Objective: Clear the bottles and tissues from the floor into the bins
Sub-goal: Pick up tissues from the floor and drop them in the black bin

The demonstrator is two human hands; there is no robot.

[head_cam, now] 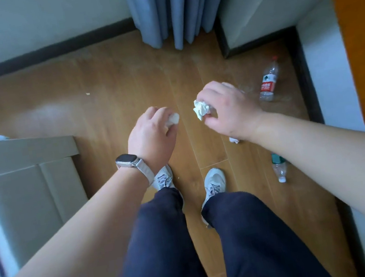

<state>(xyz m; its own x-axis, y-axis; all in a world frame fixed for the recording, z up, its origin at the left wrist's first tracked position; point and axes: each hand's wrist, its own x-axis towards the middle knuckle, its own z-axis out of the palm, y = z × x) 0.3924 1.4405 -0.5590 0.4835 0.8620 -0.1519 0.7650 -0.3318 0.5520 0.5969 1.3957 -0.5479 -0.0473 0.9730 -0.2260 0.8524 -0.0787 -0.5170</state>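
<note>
Tissue of crumpled white paper [172,118] sat gripped in left hand [151,129], second tissue [201,108] in right hand [227,106]; clear red-labelled plastic bottle [268,82] lay along wooden floor [71,89], red cap [274,58] pointing away from the person

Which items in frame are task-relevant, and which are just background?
Job:
left tissue, held in left hand
right tissue, held in right hand
red-label bottle
green-label bottle
floor tissue

Background:
curtain
watch
beige cabinet

No bin in view.

a home room: wood floor [118,81], blue curtain [169,7].
</note>
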